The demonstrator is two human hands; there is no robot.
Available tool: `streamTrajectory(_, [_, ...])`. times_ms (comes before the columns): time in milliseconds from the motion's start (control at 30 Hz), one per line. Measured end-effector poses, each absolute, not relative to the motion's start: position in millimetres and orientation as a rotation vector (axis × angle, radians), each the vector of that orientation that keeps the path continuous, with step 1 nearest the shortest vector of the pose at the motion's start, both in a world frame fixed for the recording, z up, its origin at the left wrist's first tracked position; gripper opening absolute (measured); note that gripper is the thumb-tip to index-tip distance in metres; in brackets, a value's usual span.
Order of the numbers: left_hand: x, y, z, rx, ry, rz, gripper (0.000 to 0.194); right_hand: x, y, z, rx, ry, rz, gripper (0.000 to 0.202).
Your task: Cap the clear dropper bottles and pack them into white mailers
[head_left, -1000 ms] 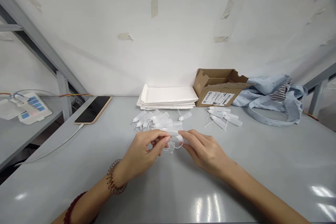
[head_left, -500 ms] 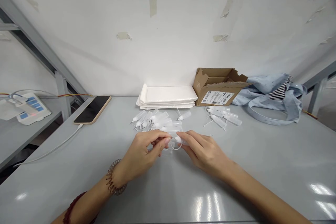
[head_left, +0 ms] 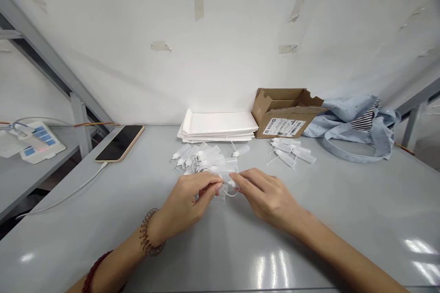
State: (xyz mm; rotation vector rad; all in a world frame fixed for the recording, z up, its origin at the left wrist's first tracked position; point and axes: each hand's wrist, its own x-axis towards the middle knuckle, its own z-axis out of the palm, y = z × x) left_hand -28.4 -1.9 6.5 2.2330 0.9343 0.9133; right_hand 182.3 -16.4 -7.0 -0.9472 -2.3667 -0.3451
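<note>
Between the fingers of my right hand (head_left: 268, 194) is a small translucent needle-tip bottle (head_left: 233, 184), lying sideways with its tip toward the left. Its body is mostly covered by those fingers. My left hand (head_left: 189, 197) is closed in a pinch at the end of the thin dark needle; the exact hold is hidden. A thin white strap loops below the bottle's neck between both hands. Just beyond my fingers lies a pile of similar bottles (head_left: 209, 159). One single bottle (head_left: 241, 150) lies apart behind it, and a smaller group of bottles (head_left: 292, 150) is at the right.
White padded envelopes (head_left: 220, 123) are stacked against the wall, beside an open cardboard box (head_left: 282, 123). A light blue cloth bag (head_left: 360, 123) lies at the right. At the left are a phone (head_left: 120, 143) and its charging cable (head_left: 74, 194).
The hands keep nearly the same position, still meeting at the bottle's needle. The right fingers have shifted slightly over the bottle, and the whole view has moved a little.
</note>
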Motion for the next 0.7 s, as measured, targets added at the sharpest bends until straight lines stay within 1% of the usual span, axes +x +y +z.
streamTrajectory(200, [-27.9,-3.8,5.8,2.275,0.922,0.915,0.019,182.2,-17.0,-8.1,-0.903,-2.374,-0.304,0.038])
streamTrajectory(700, [-25.4,-5.9,-1.0,2.341,0.918,0.855,0.022,180.3,-18.5,-13.1,-0.868,-2.425,-0.217,0.033])
